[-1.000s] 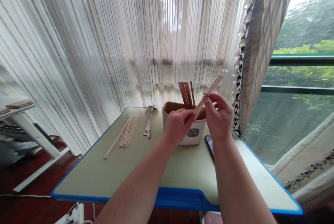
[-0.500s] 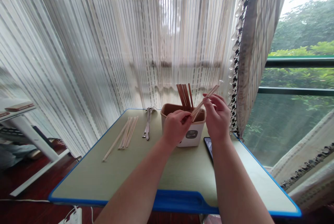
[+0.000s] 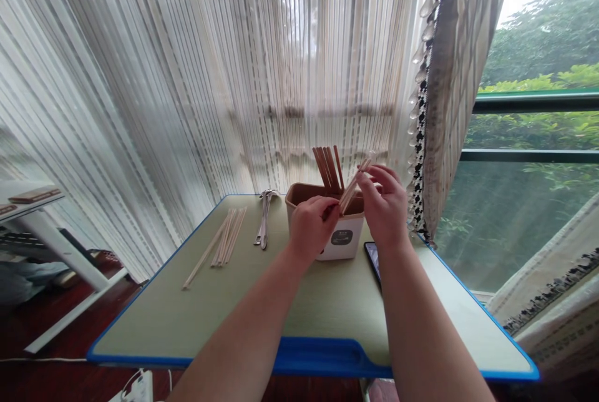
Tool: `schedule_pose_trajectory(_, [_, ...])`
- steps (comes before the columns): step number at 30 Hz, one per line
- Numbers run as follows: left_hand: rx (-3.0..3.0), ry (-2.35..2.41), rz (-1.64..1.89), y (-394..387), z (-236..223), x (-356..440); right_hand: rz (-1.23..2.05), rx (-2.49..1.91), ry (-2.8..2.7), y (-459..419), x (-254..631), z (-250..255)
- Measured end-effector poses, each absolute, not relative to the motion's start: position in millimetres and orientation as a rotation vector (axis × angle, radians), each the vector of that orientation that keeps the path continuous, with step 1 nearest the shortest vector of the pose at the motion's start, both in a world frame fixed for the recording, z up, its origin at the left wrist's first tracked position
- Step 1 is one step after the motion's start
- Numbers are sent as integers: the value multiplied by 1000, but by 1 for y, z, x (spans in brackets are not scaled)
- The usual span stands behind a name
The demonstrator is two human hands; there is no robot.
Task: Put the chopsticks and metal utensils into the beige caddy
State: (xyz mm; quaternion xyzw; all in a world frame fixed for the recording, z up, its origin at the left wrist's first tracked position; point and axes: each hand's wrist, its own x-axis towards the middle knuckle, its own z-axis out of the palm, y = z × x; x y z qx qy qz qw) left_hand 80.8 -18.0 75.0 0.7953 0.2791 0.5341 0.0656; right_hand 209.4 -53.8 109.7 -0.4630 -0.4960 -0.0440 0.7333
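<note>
Light wooden chopsticks (image 3: 349, 195) slant up to the right between my hands, with a bit of clear plastic at their upper end. My left hand (image 3: 312, 225) pinches their lower end in front of the container's rim. Near the upper end, my right hand (image 3: 384, 202) grips them between thumb and fingers. Just behind stands a white container (image 3: 337, 251) with a brown rim and a dark label. Several brown chopsticks (image 3: 330, 168) lean upright in it. More pale chopsticks (image 3: 227, 236) lie on the table's left side, one apart at an angle.
Metal cutlery (image 3: 264, 218) lies left of the container. A phone (image 3: 373, 258) is partly under my right forearm. The table (image 3: 196, 327) has a blue edge. Sheer curtains (image 3: 187, 77) hang behind it, and a white power strip (image 3: 140, 387) is below on the floor.
The held chopsticks have become steeper, their upper end shifting left. My right hand has moved slightly left and up; my left hand still pinches the lower end. The view has shifted slightly.
</note>
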Motion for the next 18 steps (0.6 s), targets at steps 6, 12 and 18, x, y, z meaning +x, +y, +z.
schedule_pose_trajectory(6, [2452,898,1571,-18,74,81,-123,-976,-1013,-51,214,108])
schedule_pose_trajectory(12, [2466,875,1537,-19,76,80,-143,-987,-1061,-54,210,109])
schedule_pose_trajectory(18, [2423,857,1575,-19,75,79,-181,-1050,-1118,-55,209,108])
